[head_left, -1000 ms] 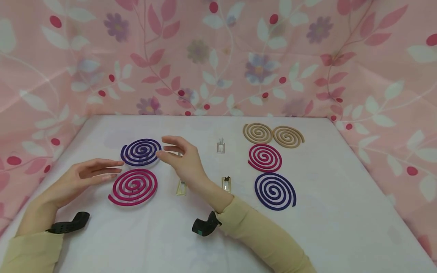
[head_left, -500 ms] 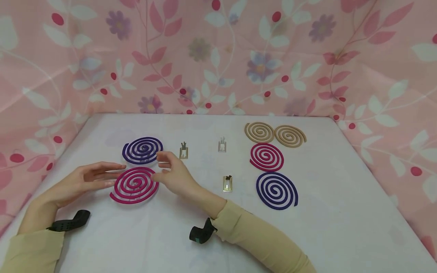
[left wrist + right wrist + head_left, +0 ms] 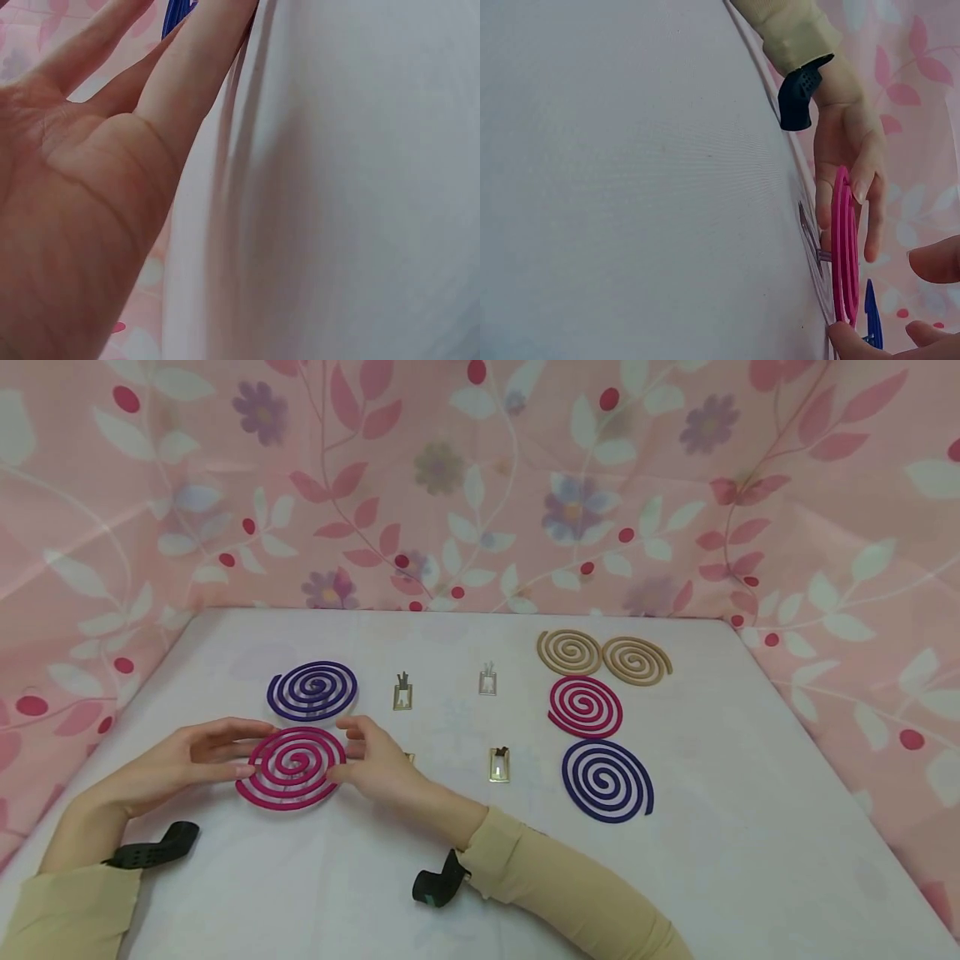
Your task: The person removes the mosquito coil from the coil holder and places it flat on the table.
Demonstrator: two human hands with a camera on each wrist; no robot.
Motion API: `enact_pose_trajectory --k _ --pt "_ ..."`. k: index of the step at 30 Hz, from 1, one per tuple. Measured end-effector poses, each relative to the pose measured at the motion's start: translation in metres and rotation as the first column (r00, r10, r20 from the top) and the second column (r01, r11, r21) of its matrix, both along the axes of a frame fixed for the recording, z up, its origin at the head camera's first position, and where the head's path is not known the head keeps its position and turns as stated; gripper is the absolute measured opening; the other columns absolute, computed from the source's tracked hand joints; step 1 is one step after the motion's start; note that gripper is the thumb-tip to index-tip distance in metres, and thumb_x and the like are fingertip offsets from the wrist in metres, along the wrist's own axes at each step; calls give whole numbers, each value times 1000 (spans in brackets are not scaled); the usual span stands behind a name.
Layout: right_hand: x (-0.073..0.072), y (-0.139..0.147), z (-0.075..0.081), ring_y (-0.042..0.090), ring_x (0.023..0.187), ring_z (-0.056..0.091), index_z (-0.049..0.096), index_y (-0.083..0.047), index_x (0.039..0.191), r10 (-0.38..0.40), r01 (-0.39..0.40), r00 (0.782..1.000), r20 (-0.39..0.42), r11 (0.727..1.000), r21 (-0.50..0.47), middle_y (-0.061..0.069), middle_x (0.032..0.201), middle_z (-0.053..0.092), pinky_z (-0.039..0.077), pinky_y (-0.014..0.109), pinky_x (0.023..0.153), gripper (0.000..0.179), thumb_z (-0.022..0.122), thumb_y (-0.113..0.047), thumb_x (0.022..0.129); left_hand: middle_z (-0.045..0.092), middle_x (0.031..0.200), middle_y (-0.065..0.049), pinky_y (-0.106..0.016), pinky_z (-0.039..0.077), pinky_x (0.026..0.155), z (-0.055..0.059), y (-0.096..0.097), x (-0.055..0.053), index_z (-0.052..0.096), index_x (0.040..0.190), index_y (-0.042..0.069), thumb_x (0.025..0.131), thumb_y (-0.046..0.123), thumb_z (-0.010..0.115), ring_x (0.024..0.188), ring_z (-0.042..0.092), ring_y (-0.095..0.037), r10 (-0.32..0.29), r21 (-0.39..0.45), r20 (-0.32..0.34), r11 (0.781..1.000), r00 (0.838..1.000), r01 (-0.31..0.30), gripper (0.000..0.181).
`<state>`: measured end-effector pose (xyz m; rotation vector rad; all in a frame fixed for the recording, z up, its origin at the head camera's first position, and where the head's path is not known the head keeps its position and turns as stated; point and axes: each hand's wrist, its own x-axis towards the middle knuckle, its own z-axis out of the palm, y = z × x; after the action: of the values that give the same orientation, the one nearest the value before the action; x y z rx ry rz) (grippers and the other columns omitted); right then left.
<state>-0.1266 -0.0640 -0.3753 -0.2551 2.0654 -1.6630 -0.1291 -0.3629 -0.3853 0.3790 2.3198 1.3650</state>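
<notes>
The left hand (image 3: 191,764) and right hand (image 3: 375,760) of a person face each other across the raised pink coil (image 3: 300,764), which lies toward the left edge of the surface (image 3: 750,860). On each, thumb and fingers stand apart, the thumb tip touching the coil's rim from its own side; whether the other fingers touch the rim cannot be told. The right wrist view shows the coil edge-on, above the surface on a small stand (image 3: 823,256). Beyond it, toward the far left corner, is the raised blue coil (image 3: 313,687). Dark wrist devices, the left device (image 3: 150,853) and right device (image 3: 437,885), sit at the ends of tan sleeves (image 3: 570,885). Near the middle of the surface are a brass-coloured frame (image 3: 402,697), a silver frame (image 3: 488,681) nearer the far edge, and a gold frame (image 3: 499,766) nearer the front edge; a further frame (image 3: 410,758) is mostly hidden behind the right hand. Toward the right edge, a blue spiral (image 3: 602,781) lies in front of a pink spiral (image 3: 582,703), with two tan spirals (image 3: 572,652) side by side toward the far right corner. A pink floral cloth (image 3: 480,485) rises behind the far edge.
</notes>
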Motion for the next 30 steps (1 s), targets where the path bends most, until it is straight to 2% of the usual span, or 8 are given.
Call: enact_pose_trajectory --k 8,15,21,25,28,30 --pt "1 0 -3 21 124 59 56 -14 135 -1 1 1000 10 999 -35 8 140 53 52 33 101 51 71 -4 87 56 138 12 -25 56 89 0 0 0 45 146 9 96 12 64 118 58 4 6 6 15 1000 1000 -6 54" --pt "-1 -3 -11 18 103 66 61 -5 126 -26 38 997 71 984 -172 9 121 61 58 29 87 45 69 5 84 58 136 14 -24 56 89 -2 -1 -1 44 147 8 96 11 65 117 61 1 5 3 26 1000 1000 -5 55" --pt "-1 -4 -16 11 86 64 64 -2 123 -38 58 994 107 980 -191 4 107 64 57 24 77 39 68 6 84 59 135 13 -24 56 89 -4 -2 -1 45 146 7 95 9 65 116 62 0 -9 14 15 1000 1000 8 55" --pt "-1 -4 -16 12 79 62 63 1 124 -23 65 985 171 968 -244 4 106 63 60 29 79 39 65 8 85 59 135 12 -25 56 89 -4 -2 -1 44 146 6 95 7 65 117 63 -3 -15 35 19 999 1000 14 55" --pt "-1 -4 -16 14 80 64 61 4 126 -7 72 977 215 951 -300 6 108 62 61 36 83 40 62 11 86 59 135 13 -25 56 90 -4 -2 -1 44 147 6 95 7 65 116 64 -5 -19 45 32 999 999 17 55" --pt "-1 -4 -17 15 81 65 60 4 126 -4 77 975 223 945 -317 7 108 63 61 37 83 41 62 12 86 59 134 14 -25 56 89 -4 -2 -1 43 147 6 95 7 65 116 63 -4 -19 44 37 999 999 18 55"
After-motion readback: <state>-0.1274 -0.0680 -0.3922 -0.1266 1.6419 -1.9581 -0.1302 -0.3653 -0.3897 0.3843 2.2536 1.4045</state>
